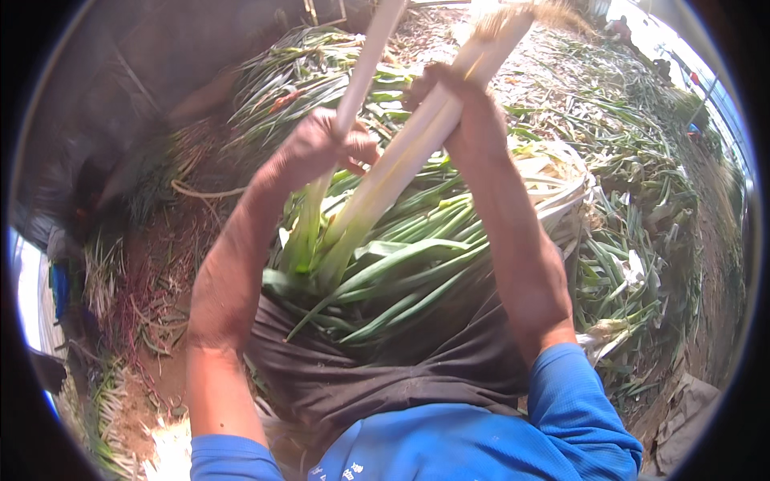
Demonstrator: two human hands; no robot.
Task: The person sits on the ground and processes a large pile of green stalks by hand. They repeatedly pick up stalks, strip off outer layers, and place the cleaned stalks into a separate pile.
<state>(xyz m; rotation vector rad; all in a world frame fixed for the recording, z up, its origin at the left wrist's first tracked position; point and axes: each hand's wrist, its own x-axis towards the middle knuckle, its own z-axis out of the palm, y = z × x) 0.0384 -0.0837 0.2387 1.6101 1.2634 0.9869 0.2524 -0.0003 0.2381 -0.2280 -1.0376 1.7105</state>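
My left hand (337,141) is closed around a pale, slender leek or long green onion stalk (372,60) that rises steeply towards the top edge. Its green lower part hangs below my fingers. In my right hand (475,105) is a thicker pair of white stalks (403,141), tilted, with a tuft of brown roots (502,24) at the upper end. The lower ends of both turn green and meet above my lap. Long green leaves (415,258) lie across my dark trousers (391,373), beneath both hands.
A heap of green onion plants (301,72) lies ahead to the left. Pale stalks (556,174) are bunched beside my right forearm. Leaf litter (631,132) spreads over the right side, and more stalks (114,415) are lined up at lower left. A crumpled sheet (686,415) sits at lower right.
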